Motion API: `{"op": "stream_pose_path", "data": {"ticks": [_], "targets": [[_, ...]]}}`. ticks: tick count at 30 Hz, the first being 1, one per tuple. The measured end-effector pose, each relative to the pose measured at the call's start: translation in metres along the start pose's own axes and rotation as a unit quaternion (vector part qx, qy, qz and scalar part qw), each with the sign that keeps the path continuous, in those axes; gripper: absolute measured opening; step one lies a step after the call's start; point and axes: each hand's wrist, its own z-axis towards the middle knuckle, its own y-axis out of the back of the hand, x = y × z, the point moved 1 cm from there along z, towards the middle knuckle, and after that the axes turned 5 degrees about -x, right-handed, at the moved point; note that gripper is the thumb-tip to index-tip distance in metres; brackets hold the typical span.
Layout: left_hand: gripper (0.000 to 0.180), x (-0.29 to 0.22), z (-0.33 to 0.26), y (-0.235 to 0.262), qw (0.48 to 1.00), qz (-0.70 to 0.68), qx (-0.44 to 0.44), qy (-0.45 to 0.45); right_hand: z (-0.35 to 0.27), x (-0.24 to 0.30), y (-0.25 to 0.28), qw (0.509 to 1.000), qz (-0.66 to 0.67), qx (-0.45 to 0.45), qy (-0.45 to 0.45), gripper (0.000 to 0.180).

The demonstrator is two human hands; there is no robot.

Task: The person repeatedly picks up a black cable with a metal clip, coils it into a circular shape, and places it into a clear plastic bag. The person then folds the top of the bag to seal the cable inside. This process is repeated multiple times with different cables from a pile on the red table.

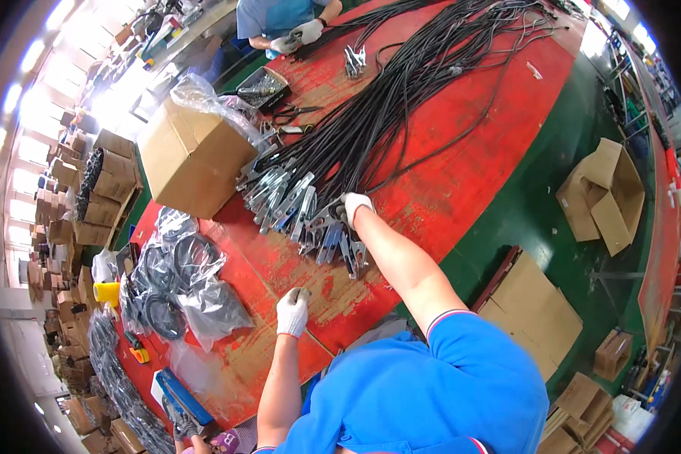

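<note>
Both hands wear white knit cloth gloves: the left hand (292, 310) rests on the tabletop (461, 174), whose red paint is scuffed bare in patches, and the right hand (353, 206) lies on shiny metal clamps (295, 204). The black cables (401, 91) look matt, rubbery. At 9 o'clock, glossy clear plastic bags (185, 284) (crinkled) sit below a matt brown cardboard box (193, 155).

The tabletop (461, 174) is red, scuffed to pale patches where the paint has worn. Black cables (401, 83) fan across it, ending in silver-grey metal clamps (287, 193). Both the left hand (292, 312) and the right hand (353, 206) wear white gloves, and the sleeve (461, 356) is bright blue with a red-and-white striped cuff. The cardboard box (193, 155) at the left is plain brown. Clear plastic bags (181, 280) show black coils inside. The floor (552, 204) is dark green.
</note>
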Motion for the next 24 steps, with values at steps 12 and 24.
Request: {"op": "stream_pose_path", "data": {"ticks": [12,24], "targets": [[0.028,-0.167,0.065,-0.026,0.953,-0.285,-0.024,-0.101,-0.143,0.029,0.069,0.947,0.076,0.166,0.266,0.025],[0.041,-0.155,0.03,-0.085,0.934,-0.14,0.326,-0.027,-0.25,-0.081,0.104,0.805,-0.436,0.114,0.386,0.029]]}}
